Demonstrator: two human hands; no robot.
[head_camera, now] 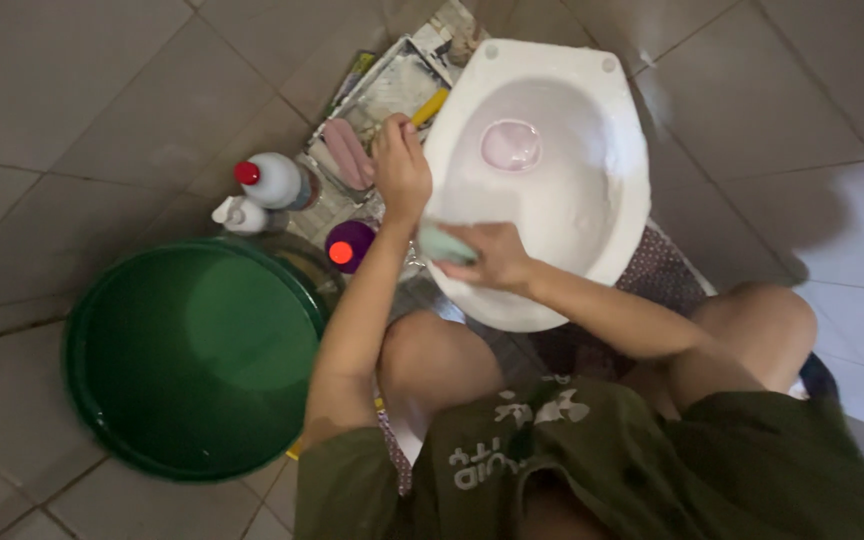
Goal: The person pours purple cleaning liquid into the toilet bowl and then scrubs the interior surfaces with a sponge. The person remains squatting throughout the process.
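White toilet bowl (562, 200), lying on the tiled floor (102, 90), is being steadied by the left hand (402, 170) gripping its rim while right-hand fingers (487, 262) are clamping a pale green sponge (444, 245) (slippery rim could be shifting, tipping nearby bottles (272, 180)).

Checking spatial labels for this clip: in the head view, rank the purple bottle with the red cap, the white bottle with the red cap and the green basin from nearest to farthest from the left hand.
From the left hand:
1. Purple bottle with the red cap, just below it.
2. White bottle with the red cap, further left.
3. Green basin, lower left, farthest.
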